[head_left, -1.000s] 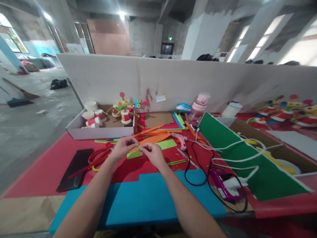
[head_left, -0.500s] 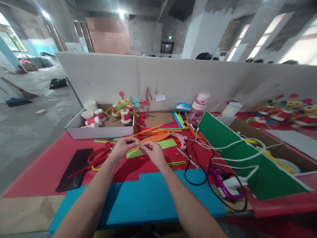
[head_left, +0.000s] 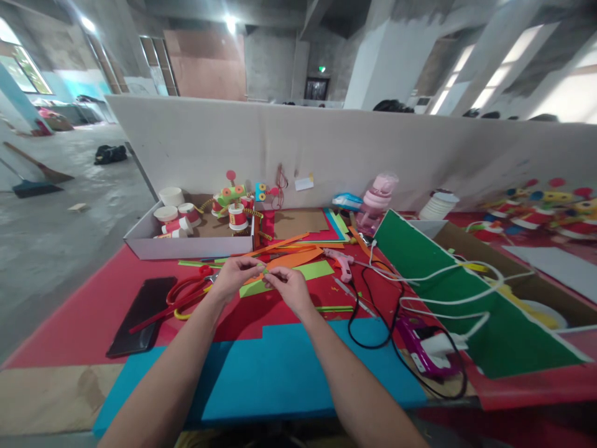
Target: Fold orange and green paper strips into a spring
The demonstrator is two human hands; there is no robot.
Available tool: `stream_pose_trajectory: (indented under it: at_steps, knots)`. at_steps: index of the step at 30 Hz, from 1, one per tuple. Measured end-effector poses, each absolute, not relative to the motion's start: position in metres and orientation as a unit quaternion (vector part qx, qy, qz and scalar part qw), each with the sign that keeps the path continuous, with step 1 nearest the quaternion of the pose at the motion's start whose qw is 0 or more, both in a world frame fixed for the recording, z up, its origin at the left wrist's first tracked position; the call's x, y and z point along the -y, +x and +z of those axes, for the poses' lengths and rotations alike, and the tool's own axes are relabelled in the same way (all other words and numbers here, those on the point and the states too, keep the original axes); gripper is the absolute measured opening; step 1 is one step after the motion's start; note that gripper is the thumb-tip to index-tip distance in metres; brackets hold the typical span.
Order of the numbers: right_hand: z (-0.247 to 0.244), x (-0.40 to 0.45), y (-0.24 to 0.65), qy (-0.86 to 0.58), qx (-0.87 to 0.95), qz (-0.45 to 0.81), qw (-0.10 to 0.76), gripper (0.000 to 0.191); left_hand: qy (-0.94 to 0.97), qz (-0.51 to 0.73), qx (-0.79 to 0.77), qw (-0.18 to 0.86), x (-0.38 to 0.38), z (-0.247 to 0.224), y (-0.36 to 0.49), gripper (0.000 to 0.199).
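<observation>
Over the red covering (head_left: pixel 84 317), the left hand (head_left: pixel 228 279) and right hand (head_left: pixel 291 290) pinch a small green piece (head_left: pixel 265 270) between their fingertips. Inside the white box (head_left: pixel 191 248), one cup figure (head_left: pixel 238 216) looks assembled; loose cups (head_left: pixel 166 215) nearby lack heads.

A rough craft workshop in a bare concrete hall: coloured paper (head_left: pixel 312 270), scissors (head_left: pixel 186 294), a pink glue gun (head_left: pixel 344 264) and paper-cup figures (head_left: pixel 237 216) cover a red surface (head_left: pixel 79 311), with unfinished pillars (head_left: pixel 389 56) rising behind the partition (head_left: pixel 209 143).
</observation>
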State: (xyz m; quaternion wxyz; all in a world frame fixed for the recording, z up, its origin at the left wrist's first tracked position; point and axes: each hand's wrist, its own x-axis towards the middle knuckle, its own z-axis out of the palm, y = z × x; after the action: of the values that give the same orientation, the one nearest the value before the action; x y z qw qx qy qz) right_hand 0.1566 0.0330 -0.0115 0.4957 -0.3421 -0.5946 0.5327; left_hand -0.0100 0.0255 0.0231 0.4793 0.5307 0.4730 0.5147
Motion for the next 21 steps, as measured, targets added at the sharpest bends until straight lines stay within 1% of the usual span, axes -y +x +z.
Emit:
stream_pose_trajectory:
  at_steps: [10,21]
  knots:
    - [-0.0075,-0.0328,0.1558,-0.344,0.576,0.562,0.483,0.028,0.535,0.520,-0.472,0.470,-0.0282,0.0177,-0.0116,0.024]
    - [-0.0082,-0.0315,0.1553,-0.350,0.585,0.541,0.493,0.026,0.545,0.516,-0.459,0.476,-0.0269,0.0178,-0.0106,0.025]
